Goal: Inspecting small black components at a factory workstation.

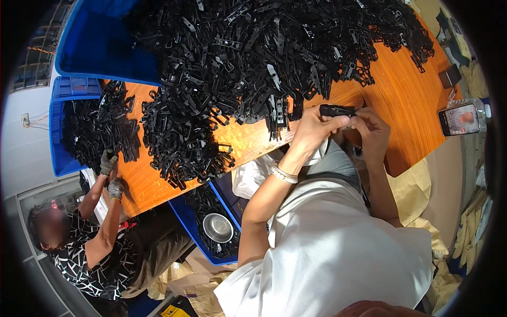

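Note:
A slim black plastic part [337, 110] is held up just past the table's near edge. My left hand [315, 127] is closed around its left end, thumb lying along the near side. Close by, my right hand [373, 130] is closed too, its thumb and fingertips pinched at the part's right end. Whatever small thing may sit between those fingertips is too small to make out. Beyond my hands a huge heap of similar black plastic parts [248, 63] covers much of the orange-brown wooden table [409, 87].
At the left, a co-worker's gloved hands [112, 174] work beside a blue crate [59, 134] of black parts. Another blue crate [108, 45] stands at the back left. Below the table, a metal bowl [218, 227] rests in a blue bin. A phone [458, 119] stands at the right edge.

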Demonstrator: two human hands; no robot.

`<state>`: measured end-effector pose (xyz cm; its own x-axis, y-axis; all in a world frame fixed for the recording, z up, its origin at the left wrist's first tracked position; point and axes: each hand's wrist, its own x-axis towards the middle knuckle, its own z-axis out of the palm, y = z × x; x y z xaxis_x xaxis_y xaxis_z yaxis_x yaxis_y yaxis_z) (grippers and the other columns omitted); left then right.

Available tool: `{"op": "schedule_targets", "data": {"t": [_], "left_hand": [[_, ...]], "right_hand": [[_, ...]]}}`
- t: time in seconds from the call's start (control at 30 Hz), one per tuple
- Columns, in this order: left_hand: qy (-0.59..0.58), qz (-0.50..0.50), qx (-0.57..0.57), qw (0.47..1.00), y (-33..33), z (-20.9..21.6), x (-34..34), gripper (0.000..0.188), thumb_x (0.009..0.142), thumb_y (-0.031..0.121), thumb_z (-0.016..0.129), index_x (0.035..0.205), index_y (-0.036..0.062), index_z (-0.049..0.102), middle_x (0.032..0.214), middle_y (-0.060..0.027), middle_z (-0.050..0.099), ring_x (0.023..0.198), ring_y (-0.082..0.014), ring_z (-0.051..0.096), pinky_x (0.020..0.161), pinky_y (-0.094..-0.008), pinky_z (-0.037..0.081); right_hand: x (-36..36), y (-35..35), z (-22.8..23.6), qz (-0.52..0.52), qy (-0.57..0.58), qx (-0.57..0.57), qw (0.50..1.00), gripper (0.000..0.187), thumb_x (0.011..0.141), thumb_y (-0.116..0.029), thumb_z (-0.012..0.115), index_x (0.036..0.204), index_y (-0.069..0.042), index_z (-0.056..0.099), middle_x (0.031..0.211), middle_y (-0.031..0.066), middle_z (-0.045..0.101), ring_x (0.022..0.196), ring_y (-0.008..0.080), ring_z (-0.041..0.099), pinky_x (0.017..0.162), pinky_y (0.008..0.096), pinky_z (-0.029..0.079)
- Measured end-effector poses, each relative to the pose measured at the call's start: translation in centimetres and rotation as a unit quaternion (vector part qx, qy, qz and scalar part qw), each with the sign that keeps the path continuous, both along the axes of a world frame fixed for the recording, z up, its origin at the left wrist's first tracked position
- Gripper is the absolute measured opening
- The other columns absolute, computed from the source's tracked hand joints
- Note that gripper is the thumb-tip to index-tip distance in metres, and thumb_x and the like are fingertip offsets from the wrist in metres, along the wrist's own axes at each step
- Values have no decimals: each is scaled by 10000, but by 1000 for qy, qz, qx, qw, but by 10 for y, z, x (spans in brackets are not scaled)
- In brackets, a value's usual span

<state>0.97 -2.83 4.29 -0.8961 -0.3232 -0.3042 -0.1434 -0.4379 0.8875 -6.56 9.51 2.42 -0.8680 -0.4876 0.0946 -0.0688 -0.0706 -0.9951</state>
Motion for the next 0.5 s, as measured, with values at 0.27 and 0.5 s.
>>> {"op": "schedule_targets", "data": {"t": [0.27, 0.5], "left_hand": [[43, 27, 48, 998, 6, -3, -5, 118, 779, 93, 596, 706, 3, 576, 625, 7, 551, 511, -45, 442, 464, -175, 325], [27, -174, -165, 970, -47, -9, -31, 251, 785, 200, 600, 675, -24, 586, 610, -23, 554, 524, -75, 461, 475, -223, 352]], "right_hand": [[-2, -3, 18, 57, -139, 35, 988, 157, 768, -26, 531, 905, 33, 579, 686, -3, 517, 574, 47, 457, 513, 166, 341], [-17, -8, -11, 31, -161, 5, 986, 179, 811, -84, 506, 927, 41, 560, 613, 25, 531, 507, 36, 424, 454, 158, 300]]}}
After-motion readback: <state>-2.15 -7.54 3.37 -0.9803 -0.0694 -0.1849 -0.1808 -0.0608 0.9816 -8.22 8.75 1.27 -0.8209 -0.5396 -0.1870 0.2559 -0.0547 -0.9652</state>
